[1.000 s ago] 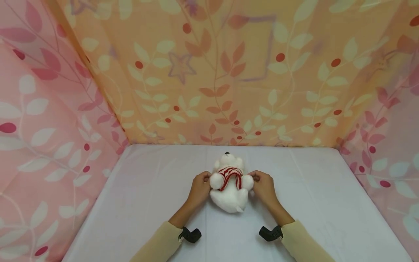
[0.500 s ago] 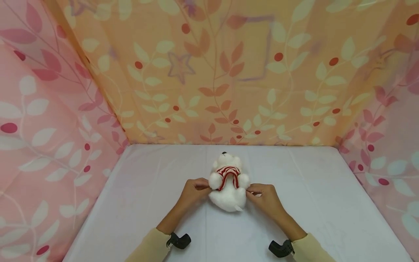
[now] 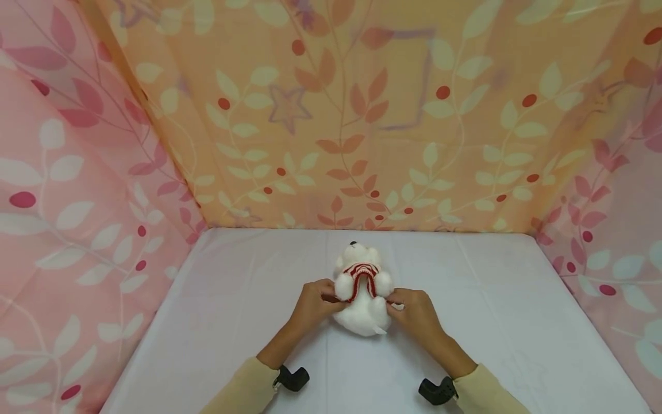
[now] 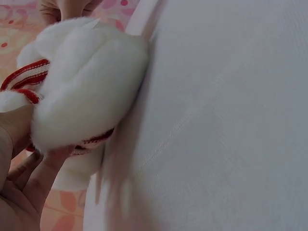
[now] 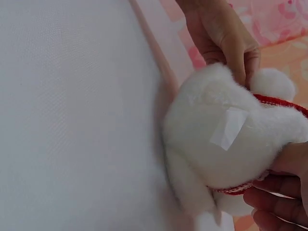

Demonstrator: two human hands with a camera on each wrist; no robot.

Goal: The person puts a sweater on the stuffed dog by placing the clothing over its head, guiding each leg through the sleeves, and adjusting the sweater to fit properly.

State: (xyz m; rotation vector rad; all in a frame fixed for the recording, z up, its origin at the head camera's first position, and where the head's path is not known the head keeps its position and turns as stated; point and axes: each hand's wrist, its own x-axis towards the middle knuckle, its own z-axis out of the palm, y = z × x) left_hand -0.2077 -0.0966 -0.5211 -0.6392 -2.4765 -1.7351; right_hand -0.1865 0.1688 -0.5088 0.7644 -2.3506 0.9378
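Note:
A white plush bear point(image 3: 364, 317) lies on the table, its black nose toward the far edge and a small white tag point(image 5: 229, 127) at the near end. Round its upper body is a red-and-white striped knitted garment point(image 3: 362, 269). My left hand point(image 3: 314, 302) pinches the bear's left side below the paw; in the left wrist view its thumb point(image 4: 18, 127) lies on the fur, with fingers beneath by the striped edge. On the opposite side my right hand point(image 3: 416, 313) pinches the bear, fingers point(image 5: 276, 202) under it near the red trim. Some fingertips are hidden.
White cloth point(image 3: 233, 287) covers the table on both sides of the bear. An orange leaf-patterned curtain point(image 3: 331, 115) hangs behind, with pink curtains point(image 3: 77, 230) at the sides. Black wrist devices point(image 3: 293, 379) project inward from the sleeves.
Both hands have moved from beside the bear's paws down to its lower sides. My left hand now reaches farther in over the fur. The bear has shifted slightly left.

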